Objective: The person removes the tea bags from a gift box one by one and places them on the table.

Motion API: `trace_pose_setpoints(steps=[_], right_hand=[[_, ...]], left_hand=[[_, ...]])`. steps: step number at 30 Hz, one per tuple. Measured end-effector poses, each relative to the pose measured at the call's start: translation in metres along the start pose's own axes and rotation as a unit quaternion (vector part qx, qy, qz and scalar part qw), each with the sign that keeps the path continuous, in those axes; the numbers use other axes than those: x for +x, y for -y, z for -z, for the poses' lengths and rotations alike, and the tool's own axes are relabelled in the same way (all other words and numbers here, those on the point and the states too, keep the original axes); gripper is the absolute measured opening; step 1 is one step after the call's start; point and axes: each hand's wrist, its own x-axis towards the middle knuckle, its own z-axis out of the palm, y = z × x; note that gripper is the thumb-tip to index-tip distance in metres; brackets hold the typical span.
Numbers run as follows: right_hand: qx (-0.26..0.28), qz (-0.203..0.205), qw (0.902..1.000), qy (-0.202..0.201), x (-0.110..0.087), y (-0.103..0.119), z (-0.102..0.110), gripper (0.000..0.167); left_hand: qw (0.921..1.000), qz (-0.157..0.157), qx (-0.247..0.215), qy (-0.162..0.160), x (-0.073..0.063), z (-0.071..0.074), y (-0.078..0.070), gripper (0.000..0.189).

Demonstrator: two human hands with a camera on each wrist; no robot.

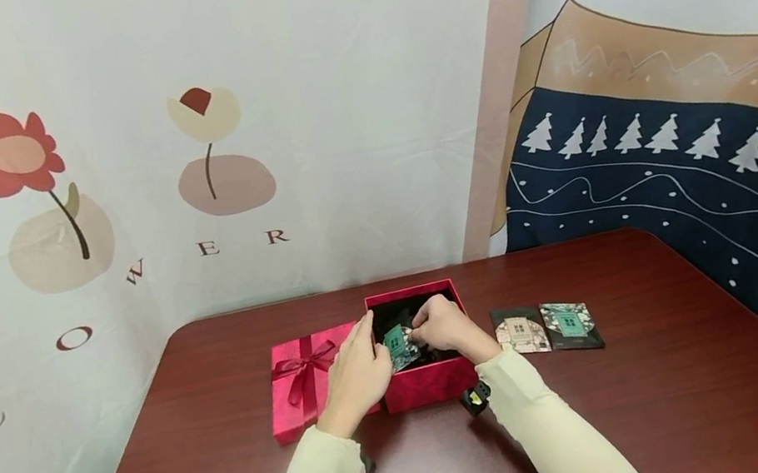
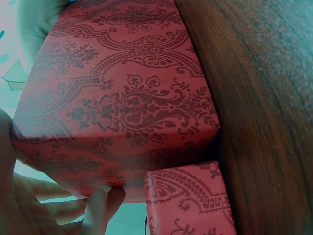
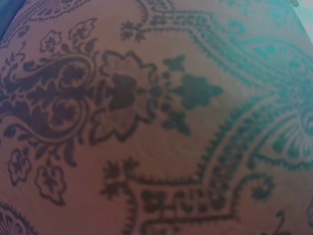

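A red patterned gift box (image 1: 430, 386) stands without its lid, its inside dark. My left hand (image 1: 360, 367) holds the box's left wall, with the thumb at the rim. In the left wrist view, its fingertips (image 2: 100, 208) press the outer side of the box (image 2: 127, 73). Over the opening, my right hand (image 1: 447, 328) pinches the edge of a flat square packet (image 1: 399, 349) with a teal label and floral print. The packet leans at a tilt in the box. The box's patterned wall (image 3: 156, 122) fills the right wrist view.
Left of the box lies its red lid (image 1: 298, 382) with a dark red ribbon bow, partly behind my left hand. To the right, two similar packets lie side by side, one with a cream label (image 1: 520, 330) and one with a teal label (image 1: 572, 324). All rest on a brown wooden table (image 1: 679, 386).
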Motion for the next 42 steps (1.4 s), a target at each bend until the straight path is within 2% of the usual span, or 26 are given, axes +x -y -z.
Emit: trace_pose_setpoints(steps=[10, 18, 24, 27, 34, 42], right_hand=[[0.047, 0.023, 0.9986, -0.005, -0.003, 0.002, 0.005, 0.017], [0.090, 0.042, 0.9950, -0.013, -0.010, 0.004, 0.028, 0.019], [0.104, 0.055, 0.9929, -0.022, -0.024, -0.002, 0.066, 0.024], [0.110, 0.052, 0.9920, -0.035, -0.032, -0.012, 0.090, 0.028], [0.130, 0.000, 0.9896, -0.062, -0.055, -0.042, 0.144, 0.034], [0.129, -0.035, 0.9884, -0.071, -0.079, -0.086, 0.188, 0.043]], left_hand=[[0.9999, 0.009, -0.001, -0.005, 0.000, -0.001, -0.001, 0.058], [1.0000, 0.006, 0.002, -0.006, -0.001, -0.002, -0.001, 0.058], [1.0000, 0.004, 0.003, -0.005, 0.000, -0.001, -0.001, 0.059], [1.0000, 0.004, 0.004, -0.006, 0.000, -0.001, -0.001, 0.059], [1.0000, 0.005, 0.004, -0.007, 0.001, -0.002, -0.001, 0.060], [0.9999, 0.015, 0.003, 0.000, 0.001, -0.001, -0.002, 0.060]])
